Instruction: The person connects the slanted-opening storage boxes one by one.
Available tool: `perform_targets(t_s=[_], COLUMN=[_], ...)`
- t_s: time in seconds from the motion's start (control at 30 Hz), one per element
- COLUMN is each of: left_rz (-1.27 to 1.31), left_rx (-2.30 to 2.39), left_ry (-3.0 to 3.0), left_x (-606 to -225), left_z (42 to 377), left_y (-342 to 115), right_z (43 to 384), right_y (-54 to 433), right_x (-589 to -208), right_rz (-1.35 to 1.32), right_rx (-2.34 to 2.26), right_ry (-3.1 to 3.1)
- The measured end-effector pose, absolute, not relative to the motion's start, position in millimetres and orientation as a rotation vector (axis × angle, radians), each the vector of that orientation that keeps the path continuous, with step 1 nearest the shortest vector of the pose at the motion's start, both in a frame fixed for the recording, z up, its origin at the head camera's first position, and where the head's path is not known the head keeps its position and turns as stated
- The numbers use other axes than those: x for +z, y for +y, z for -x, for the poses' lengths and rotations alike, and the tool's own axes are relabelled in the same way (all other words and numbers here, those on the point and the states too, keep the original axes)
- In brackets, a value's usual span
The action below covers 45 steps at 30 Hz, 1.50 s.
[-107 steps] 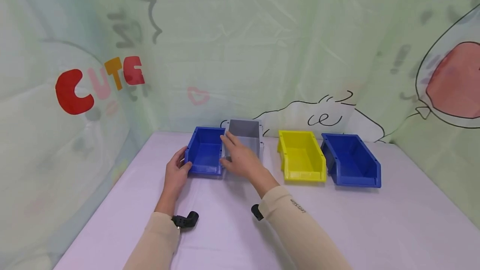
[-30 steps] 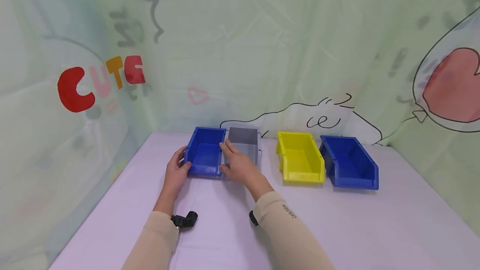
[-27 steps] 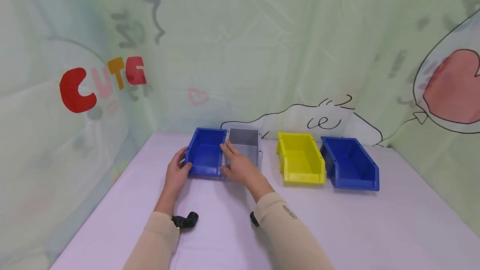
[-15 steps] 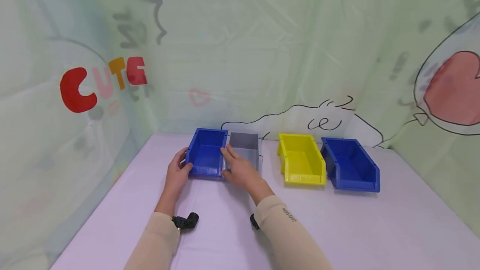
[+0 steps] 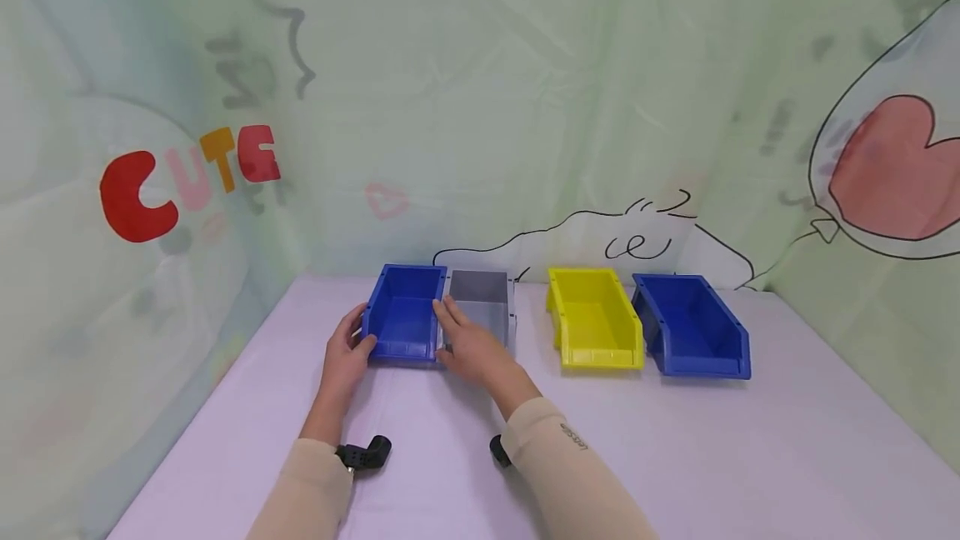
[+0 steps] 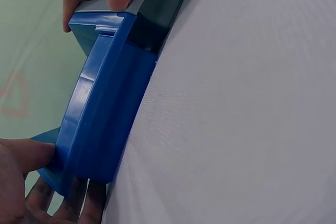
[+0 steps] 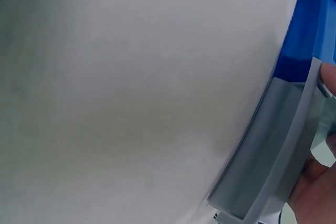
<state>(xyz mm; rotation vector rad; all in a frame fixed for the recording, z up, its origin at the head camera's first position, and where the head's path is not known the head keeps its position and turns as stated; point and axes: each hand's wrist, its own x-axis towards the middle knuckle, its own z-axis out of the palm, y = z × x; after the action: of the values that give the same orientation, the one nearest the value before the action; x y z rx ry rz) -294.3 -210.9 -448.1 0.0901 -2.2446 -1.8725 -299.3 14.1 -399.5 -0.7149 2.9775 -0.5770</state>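
Note:
A blue open-front storage bin [image 5: 405,323] sits at the left of the row, a grey bin [image 5: 480,294] against its right side. My left hand [image 5: 347,352] grips the blue bin's left wall, thumb at the front corner and fingers along the outside, as the left wrist view shows. My right hand [image 5: 476,348] presses on the rim where the two bins meet, thumb at the front of the seam and fingers stretched farther back. It covers part of the grey bin. Up close in the right wrist view, the grey front lip [image 7: 283,156] lines up beside the blue one.
To the right stand a yellow bin [image 5: 596,323] and a second blue bin [image 5: 690,327], side by side. They rest on a table with a pale lilac cover [image 5: 427,473]. A printed curtain [image 5: 480,107] hangs directly behind the row.
The grey bin has come down along the blue bin's side with my right hand; its back rim stood higher earlier. My left hand has kept its grip. The head view has shifted slightly.

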Motion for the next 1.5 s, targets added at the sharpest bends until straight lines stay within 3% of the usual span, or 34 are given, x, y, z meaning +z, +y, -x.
perform_targets(t_s=[0.7, 1.5], left_rz=[-0.086, -0.116], left_rx=[-1.879, -1.860], left_ry=[-2.255, -2.282], left_x=[-453.1, -452.7], left_z=[292.6, 293.5], left_y=[-209.9, -211.2], right_z=[299.2, 289.4], right_y=[33.1, 76.7], right_x=[-382.7, -346.1], right_rz=[0.734, 0.646], right_rx=[-0.789, -0.735], right_ry=[2.923, 3.171])
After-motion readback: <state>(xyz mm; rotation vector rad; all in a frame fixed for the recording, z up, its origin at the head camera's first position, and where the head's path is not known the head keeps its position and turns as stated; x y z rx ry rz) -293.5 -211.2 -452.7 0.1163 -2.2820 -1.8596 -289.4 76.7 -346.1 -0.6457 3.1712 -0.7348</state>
